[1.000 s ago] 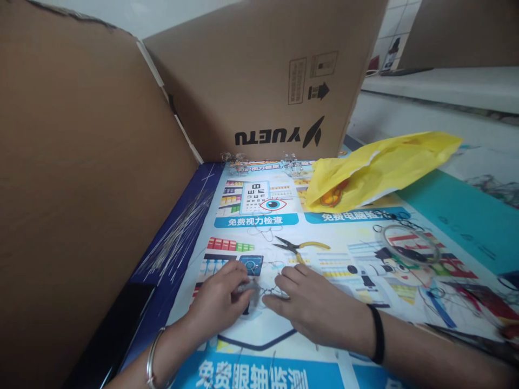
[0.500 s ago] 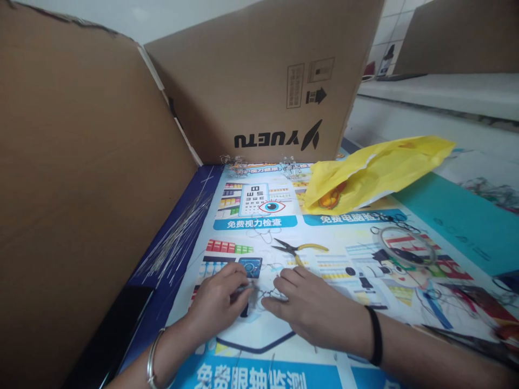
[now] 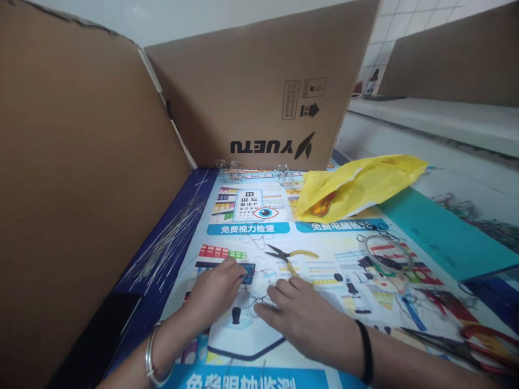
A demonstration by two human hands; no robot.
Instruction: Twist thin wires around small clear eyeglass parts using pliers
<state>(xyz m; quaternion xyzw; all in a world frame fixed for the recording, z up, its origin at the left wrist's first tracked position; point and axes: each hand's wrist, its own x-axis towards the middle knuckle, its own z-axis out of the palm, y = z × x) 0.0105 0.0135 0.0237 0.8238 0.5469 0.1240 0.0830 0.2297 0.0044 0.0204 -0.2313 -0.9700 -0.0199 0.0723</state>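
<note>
Low over the printed sheet, my right hand (image 3: pixel 300 313) is closed, thumb and fingers pinching a thin bent wire piece (image 3: pixel 260 299). My left hand (image 3: pixel 217 286) is beside the wire's other side, its thumb and fingers pressed together. Whatever its fingertips hold is too fine to make out. Just beyond both hands lie yellow-handled pliers (image 3: pixel 288 254) with their jaws apart. More thin bent wire (image 3: pixel 259 241) rests on the sheet behind them.
Cardboard panels (image 3: pixel 259 86) stand at the left and back. Loose straight wires (image 3: pixel 170 243) and a dark flat object (image 3: pixel 97 335) lie left. Rightward are a yellow bag (image 3: pixel 365 183), a teal board (image 3: pixel 446 232), a clear ring-shaped coil (image 3: pixel 387 254) and scissors (image 3: pixel 454 343).
The view has shifted slightly, so the surroundings sit further left. My left hand's fingers have moved up and away from the wire piece; my right hand keeps its pinch.
</note>
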